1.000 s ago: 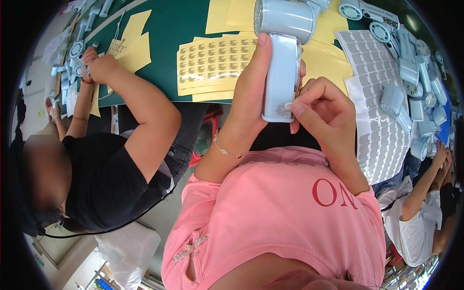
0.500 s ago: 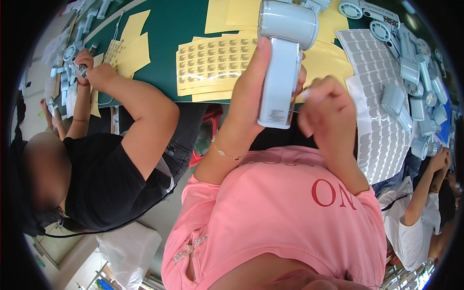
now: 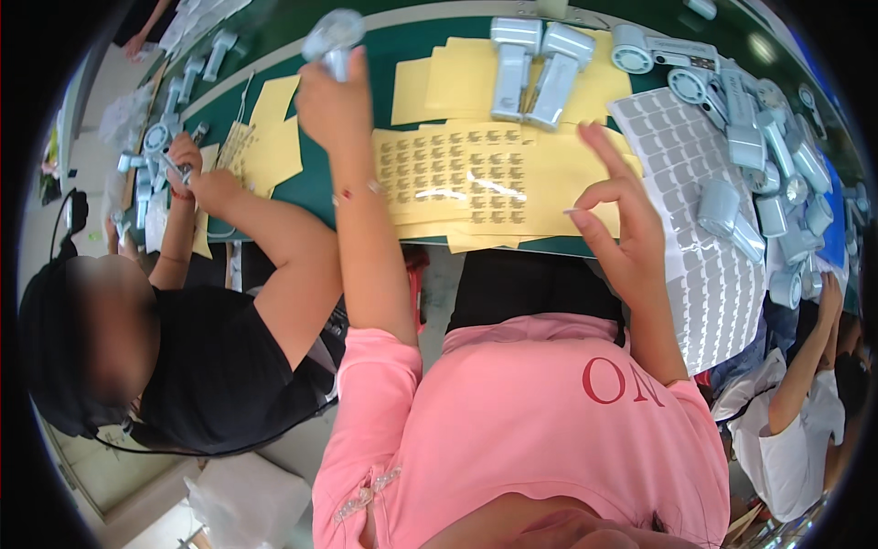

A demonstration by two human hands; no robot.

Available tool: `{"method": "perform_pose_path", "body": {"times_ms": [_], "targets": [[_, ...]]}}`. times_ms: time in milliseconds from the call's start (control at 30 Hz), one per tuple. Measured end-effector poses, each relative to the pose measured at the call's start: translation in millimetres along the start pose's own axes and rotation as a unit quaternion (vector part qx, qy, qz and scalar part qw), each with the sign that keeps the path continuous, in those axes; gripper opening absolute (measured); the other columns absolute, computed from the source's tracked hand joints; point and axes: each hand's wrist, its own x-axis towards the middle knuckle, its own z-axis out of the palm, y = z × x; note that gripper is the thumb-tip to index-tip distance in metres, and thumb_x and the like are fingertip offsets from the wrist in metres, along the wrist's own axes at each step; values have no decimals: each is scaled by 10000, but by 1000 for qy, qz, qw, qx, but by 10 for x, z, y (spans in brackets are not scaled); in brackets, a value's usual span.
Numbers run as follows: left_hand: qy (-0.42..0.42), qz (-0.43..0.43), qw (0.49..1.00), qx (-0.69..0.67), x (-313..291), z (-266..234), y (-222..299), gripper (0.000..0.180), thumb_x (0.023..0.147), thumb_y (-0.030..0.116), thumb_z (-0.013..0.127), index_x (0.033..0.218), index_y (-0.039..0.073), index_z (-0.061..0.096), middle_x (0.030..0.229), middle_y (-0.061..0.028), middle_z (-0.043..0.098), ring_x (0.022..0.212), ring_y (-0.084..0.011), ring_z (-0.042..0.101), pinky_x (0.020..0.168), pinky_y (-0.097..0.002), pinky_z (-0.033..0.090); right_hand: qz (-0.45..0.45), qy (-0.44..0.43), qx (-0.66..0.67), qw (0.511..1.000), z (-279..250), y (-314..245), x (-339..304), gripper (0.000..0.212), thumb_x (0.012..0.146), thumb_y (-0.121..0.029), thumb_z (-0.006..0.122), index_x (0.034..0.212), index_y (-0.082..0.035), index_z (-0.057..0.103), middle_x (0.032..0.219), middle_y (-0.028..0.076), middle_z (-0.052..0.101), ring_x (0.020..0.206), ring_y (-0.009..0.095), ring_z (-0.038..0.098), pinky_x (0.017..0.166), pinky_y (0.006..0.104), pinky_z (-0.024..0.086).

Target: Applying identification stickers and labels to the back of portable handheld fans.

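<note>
My left hand (image 3: 334, 105) is stretched out to the far left over the green table, closed around a pale blue handheld fan (image 3: 335, 35), which is blurred by motion. My right hand (image 3: 626, 206) hovers near the table's front edge with fingers apart and nothing visible in it. Just left of it lies a yellow label sheet (image 3: 448, 174) with rows of small printed labels, some of its right part bare. Two more pale blue fans (image 3: 514, 64) rest side by side on yellow sheets beyond.
Grey label sheets (image 3: 700, 229) hang over the table edge at right, beside a heap of fans (image 3: 796, 174). At left, a co-worker in black (image 3: 210, 348) handles a small part near other fans. Another person in white (image 3: 786, 439) works at far right.
My left hand has carried the fan from in front of me to the far left. My right hand has drawn away from the fan, its fingers spreading.
</note>
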Motion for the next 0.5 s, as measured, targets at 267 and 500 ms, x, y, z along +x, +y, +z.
{"method": "perform_pose_path", "body": {"times_ms": [267, 500], "targets": [[-134, -121, 944, 277, 350, 444, -497, 729, 579, 660, 646, 948, 38, 551, 992, -125, 588, 963, -291, 550, 713, -500, 448, 123, 37, -32, 991, -447, 126, -495, 101, 739, 8, 613, 785, -34, 533, 1267, 176, 465, 1223, 312, 397, 994, 369, 305], [-249, 295, 850, -359, -45, 305, 1896, 473, 733, 274, 670, 1138, 71, 537, 1210, -119, 505, 1136, -303, 448, 958, -363, 360, 156, 119, 78, 978, -658, 193, -689, 86, 758, 9, 596, 814, -22, 539, 1165, 154, 529, 1076, 251, 510, 906, 358, 416]]}}
